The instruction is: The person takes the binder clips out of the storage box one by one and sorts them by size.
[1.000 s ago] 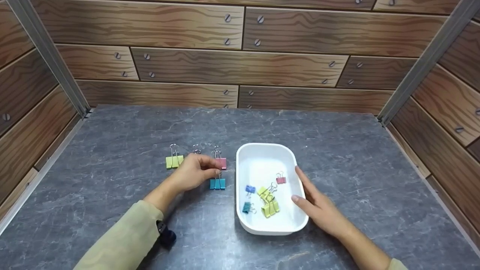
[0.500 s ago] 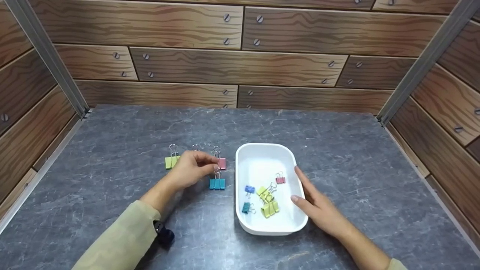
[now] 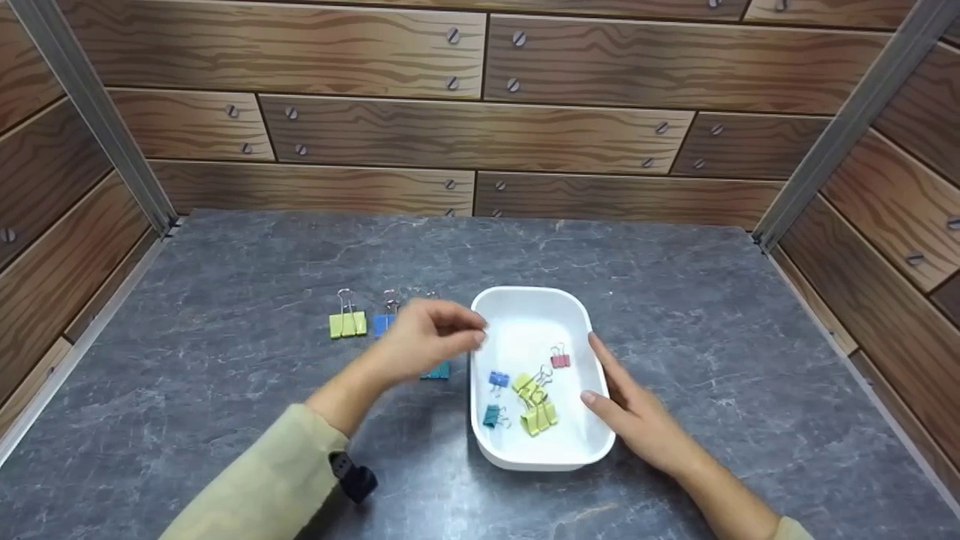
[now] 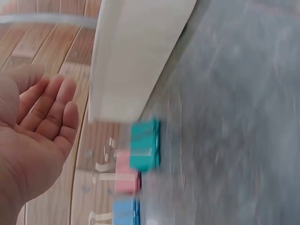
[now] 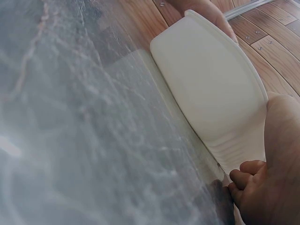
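My left hand [image 3: 420,341] hovers at the left rim of a white plastic tub [image 3: 525,450]. Its fingers are loosely bent, and nothing shows between them and the thumb in the left wrist view. My right hand [image 3: 637,412] holds the tub's right side, thumb over the rim and fingers along the outer wall. Inside lie small binder clips: a pink one [image 3: 560,361], a blue one [image 3: 499,379], a teal one [image 3: 491,415] and yellow ones [image 3: 540,418]. On the table, a larger teal binder clip [image 4: 144,145] stands by a pink binder clip [image 4: 125,171], mostly hidden in the head view.
Left of the tub stand a larger yellow binder clip [image 3: 348,324] and a blue binder clip [image 3: 384,324], the latter partly behind my left hand. The grey marbled table [image 3: 225,360] runs back to a wood-patterned wall [image 3: 390,135], with side walls left and right.
My left hand has moved right, from beside the larger teal and pink binder clips to the tub's left rim. The right hand and the tub have stayed in place.
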A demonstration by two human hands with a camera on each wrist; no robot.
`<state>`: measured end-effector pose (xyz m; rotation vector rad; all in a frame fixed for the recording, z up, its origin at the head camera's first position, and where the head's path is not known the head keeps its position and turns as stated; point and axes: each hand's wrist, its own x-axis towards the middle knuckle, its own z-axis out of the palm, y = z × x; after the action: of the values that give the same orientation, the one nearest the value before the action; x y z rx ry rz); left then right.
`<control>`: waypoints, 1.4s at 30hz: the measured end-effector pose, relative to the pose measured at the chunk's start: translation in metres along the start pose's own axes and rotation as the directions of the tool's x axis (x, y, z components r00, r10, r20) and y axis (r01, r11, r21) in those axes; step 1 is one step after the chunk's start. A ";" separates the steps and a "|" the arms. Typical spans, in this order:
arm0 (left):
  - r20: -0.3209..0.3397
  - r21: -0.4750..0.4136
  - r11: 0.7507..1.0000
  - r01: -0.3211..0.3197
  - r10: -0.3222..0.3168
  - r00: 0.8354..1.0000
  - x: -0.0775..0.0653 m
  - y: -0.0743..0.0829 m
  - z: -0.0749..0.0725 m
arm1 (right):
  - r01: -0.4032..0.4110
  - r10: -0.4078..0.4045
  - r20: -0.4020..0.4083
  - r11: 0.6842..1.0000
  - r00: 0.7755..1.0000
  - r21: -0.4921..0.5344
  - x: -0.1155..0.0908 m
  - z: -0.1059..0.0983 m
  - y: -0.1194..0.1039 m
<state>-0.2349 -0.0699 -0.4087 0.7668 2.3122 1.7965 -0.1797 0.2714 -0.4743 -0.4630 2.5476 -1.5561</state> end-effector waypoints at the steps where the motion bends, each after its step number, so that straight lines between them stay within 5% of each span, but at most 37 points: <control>1: 0.024 0.001 1.000 -0.005 0.004 1.000 0.001 0.001 0.006 | 0.001 -0.001 0.000 1.000 1.000 -0.002 0.000 0.000 0.000; 14: 0.222 0.092 0.993 -0.077 0.055 0.974 0.021 0.003 0.056 | 0.016 -0.016 0.012 0.999 1.000 0.044 -0.002 -0.001 -0.001; 28: 0.308 0.374 0.912 -0.169 0.049 0.950 0.022 -0.002 0.063 | 0.008 -0.008 0.003 1.000 1.000 -0.007 -0.002 -0.001 -0.001; 37: 0.331 0.472 0.859 -0.200 0.037 0.943 0.022 -0.001 0.065 | 0.023 -0.023 0.007 1.000 1.000 -0.003 -0.002 -0.001 -0.002; 42: 0.331 0.489 0.849 -0.199 0.030 0.943 0.022 -0.002 0.067 | 0.028 -0.028 0.006 1.000 1.000 0.003 -0.003 -0.001 -0.003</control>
<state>-0.2284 -0.0020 -0.4257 1.1864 2.5797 0.9660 -0.1766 0.2724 -0.4715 -0.5051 2.5449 -1.5643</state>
